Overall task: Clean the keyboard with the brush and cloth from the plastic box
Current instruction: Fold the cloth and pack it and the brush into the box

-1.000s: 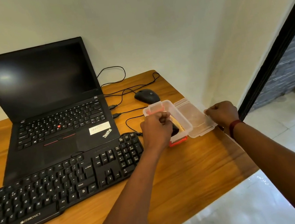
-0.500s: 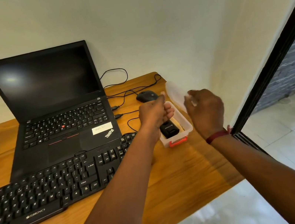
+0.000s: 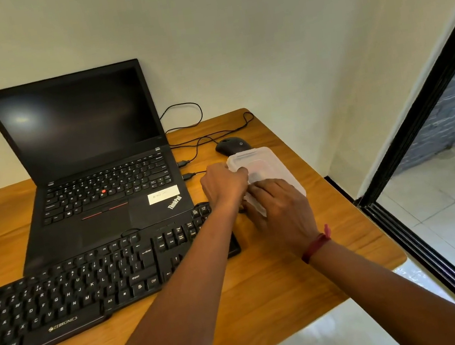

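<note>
Lay near the right back corner of the wooden desk: one translucent rectangular plastic box, milky lid on top, rounded corners, contents hidden. Ran with its long axis from the black mouse at the far end toward the desk's near right. Was pressed on by two hands: left hand curled over the left edge, right hand flat, fingers spread across the lid. Stretched alongside: one black full-size keyboard, before one black open laptop.
</note>
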